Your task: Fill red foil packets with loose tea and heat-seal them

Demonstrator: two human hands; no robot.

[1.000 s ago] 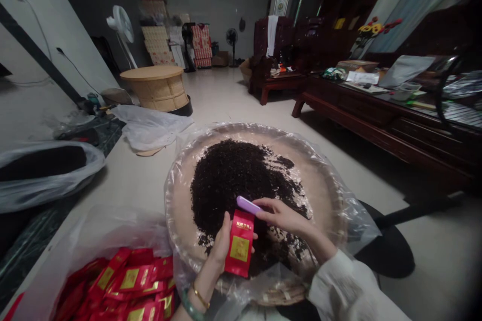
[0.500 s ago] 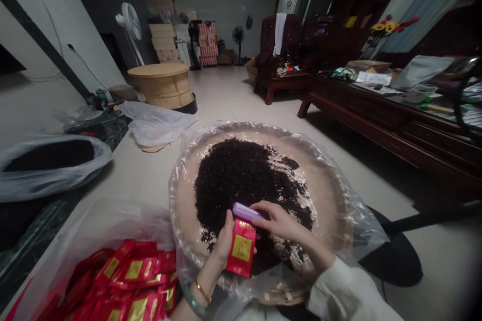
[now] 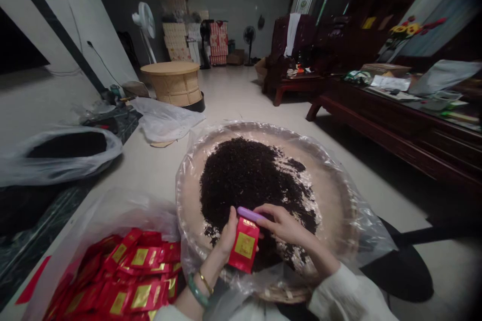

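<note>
Packet [image 3: 238, 261] and purple stick [image 3: 250, 214] meet in front of me, over the near part of a round tray [image 3: 341, 200]. My left hand [image 3: 226, 238] grips the packet by its left side, fingertips showing at the right edge; my right hand [image 3: 280, 223] pinches the stick by its right end. The packet's long axis runs from near to far, its far end leaning a little right, with the printed face turned towards me. The stick lies crosswise at that far end, pointing left and slightly away from me, its tip close to my left thumb; whether it presses on the packet I can't tell.

Dark leaves [image 3: 244, 175] heap across the middle of the tray, just beyond my fingers. Between them and the rim on the right, a wide strip of tan bottom shows, and pale floor [image 3: 241, 100] opens past the far edge. Near on the left, a plastic bag [image 3: 124, 205] of red packets [image 3: 145, 261] sits beside the rim.

Gold characters [image 3: 249, 223] cross the packet's top, too small for me to read, above a square gold label [image 3: 244, 246].
</note>
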